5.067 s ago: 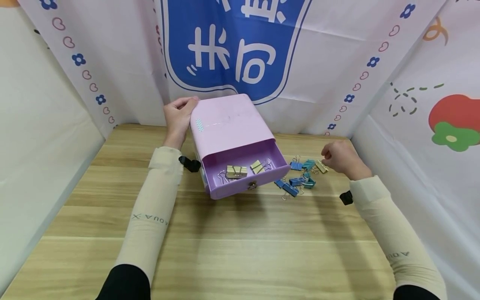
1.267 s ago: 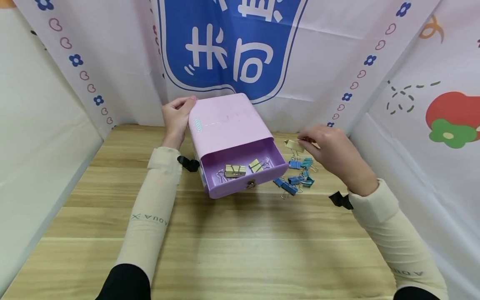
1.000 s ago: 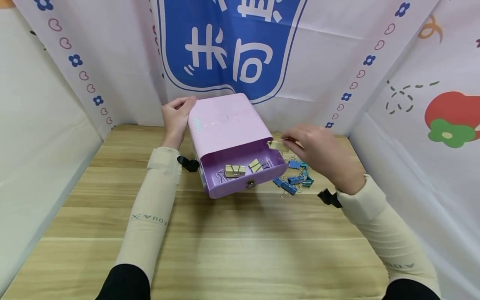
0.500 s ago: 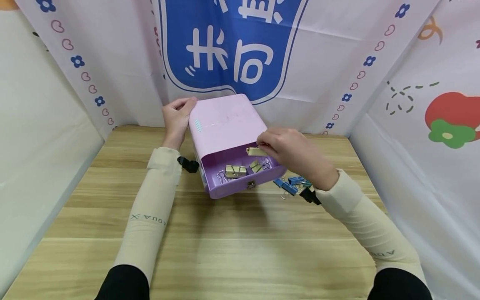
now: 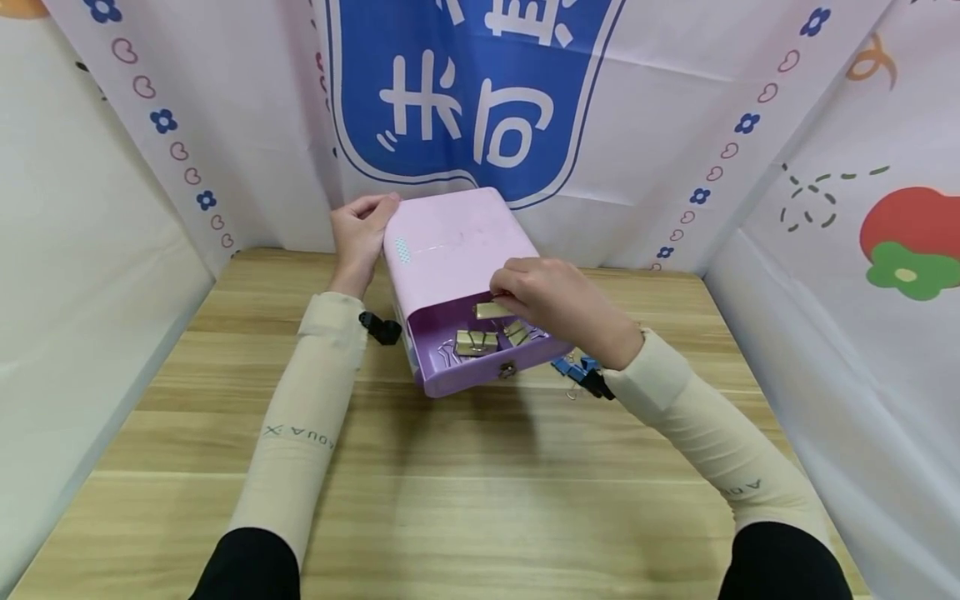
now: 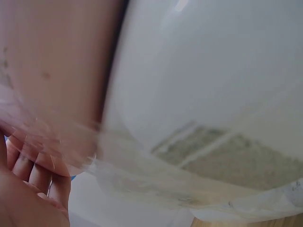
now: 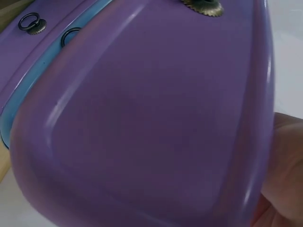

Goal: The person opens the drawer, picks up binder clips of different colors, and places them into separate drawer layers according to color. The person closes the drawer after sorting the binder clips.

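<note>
In the head view my left hand grips the back left corner of a pink drawer box, thumb on top. In the left wrist view its fingers curl behind the box. The purple top drawer is pulled out. Inside it lie a gold binder clip and another gold binder clip, partly covered. My right hand pinches a pale gold binder clip over the drawer, its handles hidden by the fingers. In the right wrist view the drawer front hides most of that hand.
Blue binder clips lie on the wooden table right of the box, partly hidden by my right arm. Below the open drawer, the right wrist view shows a blue edge and another purple drawer with a ring pull. Fabric walls stand around.
My right hand has picked up the pale gold binder clip from the pile and carried it left over the open drawer. My left hand has kept its grip on the box.
</note>
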Available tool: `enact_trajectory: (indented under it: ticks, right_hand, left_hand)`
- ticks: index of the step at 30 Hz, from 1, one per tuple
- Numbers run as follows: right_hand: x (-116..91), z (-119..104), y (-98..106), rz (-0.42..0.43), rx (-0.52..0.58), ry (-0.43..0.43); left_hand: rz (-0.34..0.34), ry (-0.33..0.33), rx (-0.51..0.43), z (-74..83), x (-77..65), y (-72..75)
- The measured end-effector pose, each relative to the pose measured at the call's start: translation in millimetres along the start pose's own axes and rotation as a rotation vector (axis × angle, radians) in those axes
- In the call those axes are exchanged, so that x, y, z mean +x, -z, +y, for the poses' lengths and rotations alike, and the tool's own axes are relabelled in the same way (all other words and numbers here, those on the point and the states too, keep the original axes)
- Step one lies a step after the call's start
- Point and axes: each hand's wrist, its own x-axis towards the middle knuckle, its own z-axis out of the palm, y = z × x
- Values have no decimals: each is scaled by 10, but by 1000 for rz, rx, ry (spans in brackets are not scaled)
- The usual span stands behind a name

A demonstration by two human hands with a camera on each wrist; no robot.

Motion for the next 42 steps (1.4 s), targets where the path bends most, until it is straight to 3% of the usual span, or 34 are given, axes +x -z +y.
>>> enact_trajectory:
  ticks: [13,21,30,35,42]
  right_hand:
    - [-64,45,66,60,-34,12]
    - [-327,24,155,100,10,-61]
    - [-646,-117,219,216,110,-85]
    - [-763,-228,144,248,149,-126]
    - [-933,-356,-155,206,299,-257]
  left_hand:
    - [-5,-21,4,8,9,-43]
    - [-3,-6,-3,10,-17,-39]
    - [0,3,-1,-7,-8,-14]
    - [1,7,-4,-12,-1,-16]
    - [1,11,-3,-11,15,-30]
